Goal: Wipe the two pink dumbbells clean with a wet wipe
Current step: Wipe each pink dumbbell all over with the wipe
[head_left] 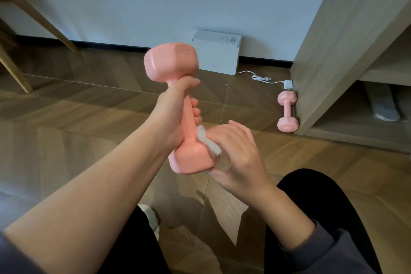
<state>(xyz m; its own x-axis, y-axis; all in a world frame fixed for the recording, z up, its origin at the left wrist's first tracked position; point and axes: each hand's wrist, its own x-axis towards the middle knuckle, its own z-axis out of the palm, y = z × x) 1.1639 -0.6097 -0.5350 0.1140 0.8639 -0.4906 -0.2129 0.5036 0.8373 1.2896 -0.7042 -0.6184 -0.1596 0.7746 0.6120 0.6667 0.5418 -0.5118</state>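
Grips pink dumbbell [171, 62] handle in left hand [172, 115], fingers wrapped; presses wet wipe [209, 143] onto lower head with right hand [236, 155], fingers curled.

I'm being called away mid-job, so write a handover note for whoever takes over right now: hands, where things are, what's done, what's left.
Left hand grips the handle of the raised dumbbell, tilted in the air.
Right hand holds the wet wipe against its lower head.
Second dumbbell lies on the floor against the wooden cabinet, no hand on it.
Done: wiping of the first is under way; how much is clean cannot be told.
Left: finish it, then wipe the second.
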